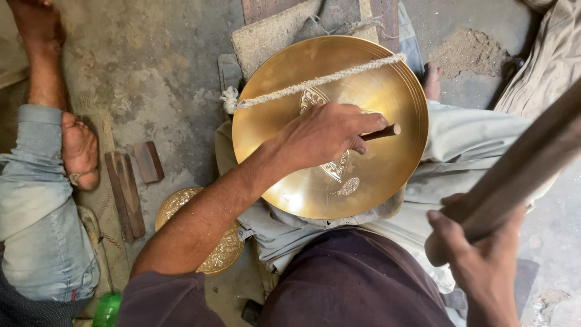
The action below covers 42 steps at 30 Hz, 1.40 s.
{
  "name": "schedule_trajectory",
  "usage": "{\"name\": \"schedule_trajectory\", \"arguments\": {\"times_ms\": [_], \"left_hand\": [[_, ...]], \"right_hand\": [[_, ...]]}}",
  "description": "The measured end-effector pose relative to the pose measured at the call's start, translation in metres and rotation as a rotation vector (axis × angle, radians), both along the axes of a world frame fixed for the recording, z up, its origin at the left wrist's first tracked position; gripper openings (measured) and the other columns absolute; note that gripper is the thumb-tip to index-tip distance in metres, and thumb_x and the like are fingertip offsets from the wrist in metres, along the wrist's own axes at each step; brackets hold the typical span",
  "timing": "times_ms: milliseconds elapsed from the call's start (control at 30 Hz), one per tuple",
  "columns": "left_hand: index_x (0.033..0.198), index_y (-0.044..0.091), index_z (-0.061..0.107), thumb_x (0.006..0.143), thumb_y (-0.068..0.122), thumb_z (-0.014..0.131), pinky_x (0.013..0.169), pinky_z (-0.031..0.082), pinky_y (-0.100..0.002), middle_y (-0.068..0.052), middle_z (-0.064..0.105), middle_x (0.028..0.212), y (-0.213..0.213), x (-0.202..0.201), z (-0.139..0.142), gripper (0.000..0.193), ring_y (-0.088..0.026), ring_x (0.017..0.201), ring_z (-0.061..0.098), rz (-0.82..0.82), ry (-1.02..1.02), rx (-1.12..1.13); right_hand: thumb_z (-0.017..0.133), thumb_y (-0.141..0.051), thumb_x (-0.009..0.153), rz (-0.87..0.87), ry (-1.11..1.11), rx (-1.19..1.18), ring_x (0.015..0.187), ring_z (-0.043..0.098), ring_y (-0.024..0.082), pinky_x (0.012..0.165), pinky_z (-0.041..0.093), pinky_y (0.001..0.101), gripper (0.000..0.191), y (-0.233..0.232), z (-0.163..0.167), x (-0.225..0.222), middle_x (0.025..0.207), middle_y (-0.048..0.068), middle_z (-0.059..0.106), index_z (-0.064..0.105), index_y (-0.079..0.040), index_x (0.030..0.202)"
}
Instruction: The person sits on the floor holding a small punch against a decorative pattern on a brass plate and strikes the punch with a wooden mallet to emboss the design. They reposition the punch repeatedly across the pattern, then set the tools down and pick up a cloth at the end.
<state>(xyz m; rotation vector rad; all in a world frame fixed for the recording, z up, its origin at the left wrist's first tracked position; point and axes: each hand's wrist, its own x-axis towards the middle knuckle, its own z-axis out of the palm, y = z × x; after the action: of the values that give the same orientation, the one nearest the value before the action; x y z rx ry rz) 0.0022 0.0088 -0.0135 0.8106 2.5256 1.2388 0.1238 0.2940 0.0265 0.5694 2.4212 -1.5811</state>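
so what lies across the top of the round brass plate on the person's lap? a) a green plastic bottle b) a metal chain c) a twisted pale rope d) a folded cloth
c: a twisted pale rope stretches across the upper part of the round brass plate, above the left hand that presses a thin wooden-handled tool onto it.

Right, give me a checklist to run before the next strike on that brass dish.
1. Left hand grips the thin punch tool: ok.
2. Punch tip set on the engraved pattern: cannot tell, hand hides it.
3. Round golden brass dish rests steady on the lap cloth: ok.
4. Right hand has a firm grip on the raised wooden mallet handle: ok.
5. White twisted rope lies across the dish's upper part, away from the punch: ok.
6. Mallet head: cannot tell, out of view.
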Motion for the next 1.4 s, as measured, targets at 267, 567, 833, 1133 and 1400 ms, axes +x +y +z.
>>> {"name": "schedule_trajectory", "arguments": {"times_ms": [267,567,833,1133,1400], "left_hand": [[0.124,0.020,0.066,0.089,-0.004,0.063,0.067,0.057,-0.042,-0.005,0.070,0.086,0.005,-0.001,0.005,0.042,-0.023,0.083,0.076,-0.082,-0.006,-0.140],[0.121,0.016,0.065,0.091,-0.004,0.061,0.073,0.059,-0.041,-0.007,0.069,0.089,0.005,0.002,0.003,0.037,-0.021,0.085,0.077,-0.043,-0.054,-0.119],[0.120,0.017,0.068,0.087,0.004,0.069,0.075,0.057,-0.042,-0.007,0.072,0.090,0.004,0.009,-0.001,0.036,-0.027,0.086,0.074,0.057,0.005,-0.044],[0.121,0.011,0.065,0.090,0.012,0.074,0.074,0.058,-0.042,-0.011,0.070,0.096,0.006,0.038,-0.013,0.032,-0.030,0.089,0.073,0.417,0.008,0.126],[0.117,0.006,0.064,0.100,0.021,0.074,0.074,0.054,-0.044,-0.010,0.070,0.093,0.025,0.074,-0.027,0.025,-0.032,0.084,0.069,0.806,0.235,0.212]], "right_hand": [[0.078,-0.009,0.087,0.059,0.034,0.173,0.070,0.061,0.027,0.059,0.050,0.0419,0.067,-0.033,-0.004,-0.009,0.094,0.019,0.066,0.031,0.004,0.133],[0.084,-0.007,0.083,0.426,0.049,0.561,0.087,0.073,0.032,0.076,0.053,0.0429,0.072,-0.021,-0.019,-0.019,0.103,0.019,0.069,0.051,-0.002,0.147],[0.082,-0.009,0.083,0.315,0.143,0.447,0.095,0.068,0.025,0.081,0.054,0.0404,0.066,-0.022,-0.016,-0.034,0.106,0.015,0.070,0.051,-0.001,0.141],[0.070,-0.007,0.089,0.592,0.438,0.831,0.080,0.070,0.036,0.066,0.055,0.0467,0.047,-0.027,0.021,-0.081,0.104,0.021,0.071,0.060,-0.004,0.134],[0.069,-0.004,0.085,0.905,0.615,1.108,0.067,0.064,0.023,0.056,0.048,0.0362,0.050,-0.071,0.068,-0.119,0.092,0.008,0.072,0.066,-0.016,0.134]]}}
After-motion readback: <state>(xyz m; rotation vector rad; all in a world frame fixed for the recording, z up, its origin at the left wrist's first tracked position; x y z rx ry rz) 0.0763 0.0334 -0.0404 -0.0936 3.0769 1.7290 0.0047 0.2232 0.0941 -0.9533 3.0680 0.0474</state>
